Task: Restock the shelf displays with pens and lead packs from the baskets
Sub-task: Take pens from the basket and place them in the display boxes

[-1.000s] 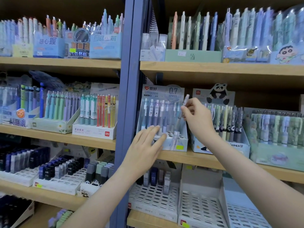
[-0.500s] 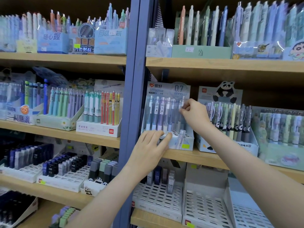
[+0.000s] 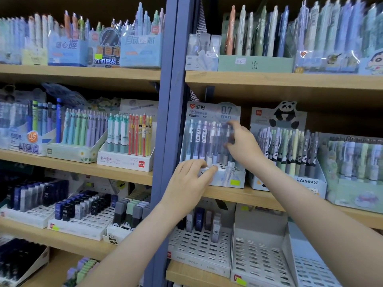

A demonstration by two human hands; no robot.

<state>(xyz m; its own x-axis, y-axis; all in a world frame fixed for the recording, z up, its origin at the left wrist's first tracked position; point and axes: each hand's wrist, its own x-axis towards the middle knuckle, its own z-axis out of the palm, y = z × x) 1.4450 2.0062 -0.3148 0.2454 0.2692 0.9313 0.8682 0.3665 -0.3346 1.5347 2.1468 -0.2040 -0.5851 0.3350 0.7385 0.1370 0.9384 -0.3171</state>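
Nearest the camera, two bare forearms reach up from the bottom edge toward the right bay of a wooden shelving unit. Beneath them, on a lower shelf, a white slotted tray [image 3: 199, 245] holds a few upright lead packs [image 3: 199, 221], with a second slotted tray [image 3: 259, 257] just beside it on the right. Above, the left hand [image 3: 187, 181] grips the low front of the 0.7 mm display box [image 3: 213, 112], fingers curled over its top edge and thumb lying along the front. The box stands on the middle shelf board [image 3: 238, 195], next to the blue upright [image 3: 167, 121]. The right hand [image 3: 243, 147] is at the right end of the row of pens [image 3: 199, 139] standing in that box, its fingers and thumb bent around their upper parts. Motion blur hides whether it actually pinches one. Touching the box on the right is a panda display box [image 3: 284, 114] full of pens. On the top shelf behind, a pale green box [image 3: 255, 63] carries more upright pens.
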